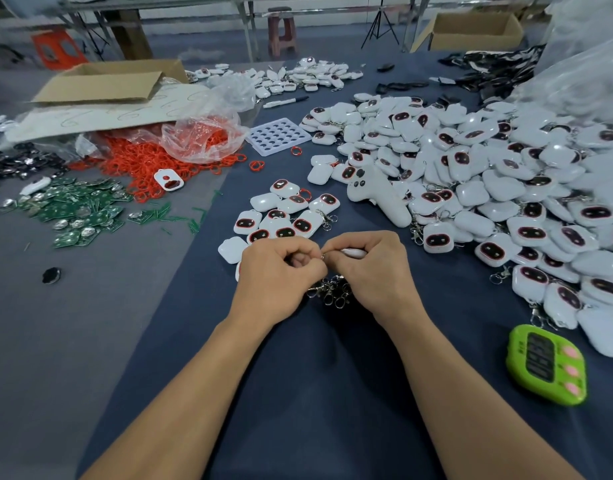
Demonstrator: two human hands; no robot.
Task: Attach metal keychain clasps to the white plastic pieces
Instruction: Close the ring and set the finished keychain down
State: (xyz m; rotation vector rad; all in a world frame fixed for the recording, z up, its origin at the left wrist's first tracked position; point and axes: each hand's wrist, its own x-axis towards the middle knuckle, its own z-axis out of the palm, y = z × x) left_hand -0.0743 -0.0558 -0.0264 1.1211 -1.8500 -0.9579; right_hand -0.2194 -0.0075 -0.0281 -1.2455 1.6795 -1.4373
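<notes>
The left hand [281, 268] pinches a clasp [323, 257] against the white piece [354, 252] gripped in the right hand [371, 261], likely threading it; spare clasps [332, 292] lie just below, within reach.

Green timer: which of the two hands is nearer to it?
Right. The right hand, gripping a white piece, is left of the timer and farther up the table; the left hand, pinching a clasp, is farther left still.
</notes>
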